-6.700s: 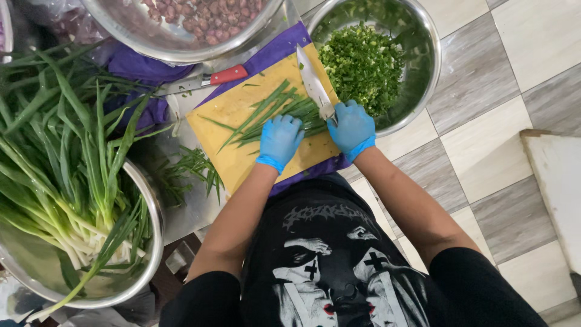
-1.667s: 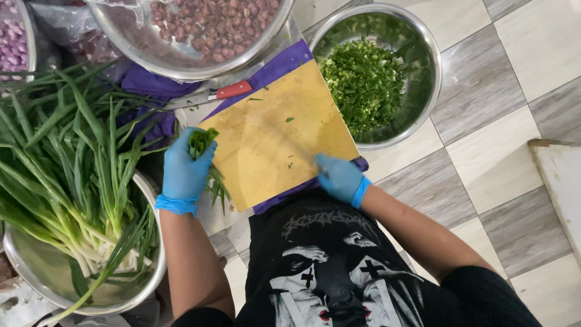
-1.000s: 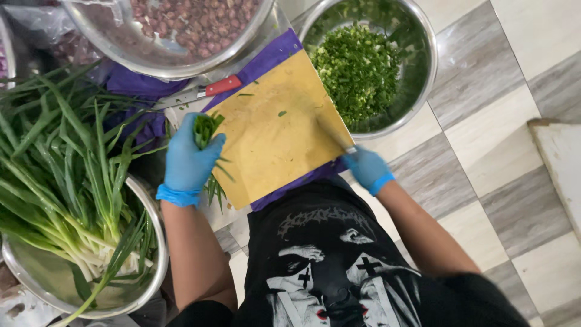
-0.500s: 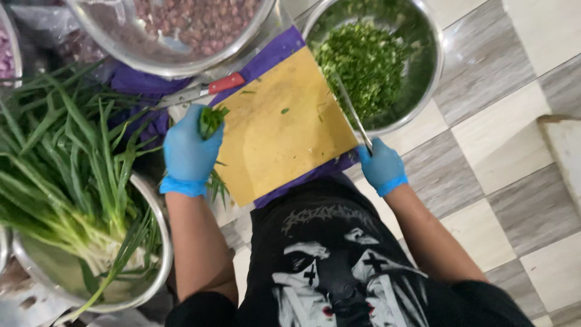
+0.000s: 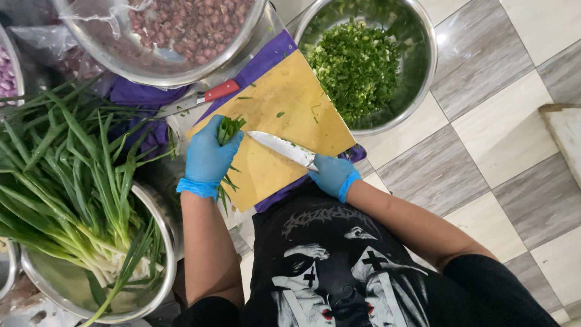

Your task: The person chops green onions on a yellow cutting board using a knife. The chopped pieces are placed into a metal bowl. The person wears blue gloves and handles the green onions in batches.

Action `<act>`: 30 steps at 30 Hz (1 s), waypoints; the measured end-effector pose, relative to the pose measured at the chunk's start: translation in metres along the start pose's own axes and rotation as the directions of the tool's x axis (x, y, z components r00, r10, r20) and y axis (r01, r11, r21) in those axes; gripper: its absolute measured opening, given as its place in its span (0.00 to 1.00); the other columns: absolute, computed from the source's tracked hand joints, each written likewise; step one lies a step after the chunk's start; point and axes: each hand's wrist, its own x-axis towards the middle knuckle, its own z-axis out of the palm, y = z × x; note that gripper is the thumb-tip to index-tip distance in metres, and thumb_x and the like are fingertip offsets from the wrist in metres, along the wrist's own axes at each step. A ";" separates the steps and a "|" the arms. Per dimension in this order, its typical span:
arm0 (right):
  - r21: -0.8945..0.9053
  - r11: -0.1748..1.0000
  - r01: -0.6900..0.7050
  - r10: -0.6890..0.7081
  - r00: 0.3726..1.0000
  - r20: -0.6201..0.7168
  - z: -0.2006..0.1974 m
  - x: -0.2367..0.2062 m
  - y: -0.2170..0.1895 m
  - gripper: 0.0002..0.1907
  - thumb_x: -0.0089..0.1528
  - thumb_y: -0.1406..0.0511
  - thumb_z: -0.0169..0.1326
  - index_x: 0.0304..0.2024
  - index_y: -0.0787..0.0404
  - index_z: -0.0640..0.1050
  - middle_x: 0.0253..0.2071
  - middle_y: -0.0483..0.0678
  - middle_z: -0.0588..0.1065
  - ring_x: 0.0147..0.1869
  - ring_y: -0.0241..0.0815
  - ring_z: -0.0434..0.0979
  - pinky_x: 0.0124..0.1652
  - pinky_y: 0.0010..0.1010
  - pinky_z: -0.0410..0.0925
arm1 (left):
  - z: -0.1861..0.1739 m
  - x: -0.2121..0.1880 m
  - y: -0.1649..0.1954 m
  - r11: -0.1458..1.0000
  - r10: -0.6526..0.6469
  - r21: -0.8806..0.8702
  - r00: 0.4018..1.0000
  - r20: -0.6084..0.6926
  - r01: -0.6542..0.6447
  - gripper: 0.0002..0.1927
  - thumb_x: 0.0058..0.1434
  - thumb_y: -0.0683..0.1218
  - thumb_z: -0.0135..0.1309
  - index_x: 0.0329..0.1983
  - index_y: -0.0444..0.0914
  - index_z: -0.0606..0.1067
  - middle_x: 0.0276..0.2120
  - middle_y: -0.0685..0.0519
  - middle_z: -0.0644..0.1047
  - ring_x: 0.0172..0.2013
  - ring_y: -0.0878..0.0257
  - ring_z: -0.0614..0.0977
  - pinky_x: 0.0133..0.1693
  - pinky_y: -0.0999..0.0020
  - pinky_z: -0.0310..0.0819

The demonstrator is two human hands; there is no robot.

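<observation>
Our left hand squeezes the green onion bunch at the yellow board's nine o'clock edge. Our right hand grips the knife; we should tuck our fingertips back.

- Your right hand hides the knife handle.
- Your left hand covers the middle of the scallion bunch.
- Frame edges cut off the onion bowl.
</observation>
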 end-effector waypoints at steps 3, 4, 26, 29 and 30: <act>0.008 0.999 -0.054 0.054 0.999 0.006 0.004 -0.007 0.004 0.19 0.65 0.52 0.51 0.43 0.63 0.74 0.31 0.63 0.79 0.37 0.66 0.80 0.39 0.55 0.72 | 0.002 0.000 0.001 0.998 0.062 0.013 0.998 -0.014 -0.062 0.17 0.60 0.47 0.64 0.46 0.33 0.75 0.32 0.40 0.80 0.34 0.45 0.83 0.35 0.57 0.75; 0.034 0.995 -0.098 0.099 0.994 -0.038 0.004 -0.009 0.006 0.20 0.65 0.52 0.51 0.42 0.63 0.74 0.30 0.64 0.79 0.35 0.67 0.80 0.38 0.56 0.72 | 0.002 -0.001 0.001 0.999 0.051 0.004 0.999 -0.003 -0.051 0.17 0.60 0.47 0.64 0.46 0.33 0.75 0.32 0.40 0.80 0.33 0.45 0.83 0.35 0.57 0.75; 0.289 0.913 -0.290 0.359 0.906 -0.224 -0.033 -0.025 0.062 0.22 0.67 0.51 0.49 0.43 0.63 0.77 0.36 0.66 0.78 0.42 0.71 0.77 0.42 0.57 0.70 | 0.127 0.062 -0.009 0.807 0.200 0.536 0.968 0.152 -0.250 0.25 0.58 0.56 0.63 0.53 0.41 0.70 0.39 0.45 0.80 0.38 0.46 0.83 0.37 0.50 0.77; 0.215 0.912 -0.349 0.392 0.895 -0.211 -0.043 -0.023 0.067 0.20 0.69 0.53 0.47 0.39 0.62 0.79 0.36 0.64 0.79 0.43 0.69 0.78 0.43 0.56 0.70 | 0.178 0.071 -0.011 0.881 0.164 0.438 0.984 0.073 -0.180 0.31 0.57 0.60 0.64 0.55 0.38 0.70 0.44 0.40 0.78 0.42 0.43 0.81 0.39 0.48 0.76; 0.189 0.911 -0.366 0.402 0.889 -0.218 -0.047 -0.022 0.068 0.20 0.70 0.53 0.47 0.38 0.61 0.80 0.36 0.64 0.79 0.43 0.68 0.78 0.44 0.55 0.70 | 0.191 0.071 -0.012 0.894 0.221 0.396 0.975 0.013 -0.208 0.32 0.55 0.60 0.65 0.55 0.37 0.70 0.45 0.38 0.77 0.43 0.42 0.81 0.39 0.49 0.76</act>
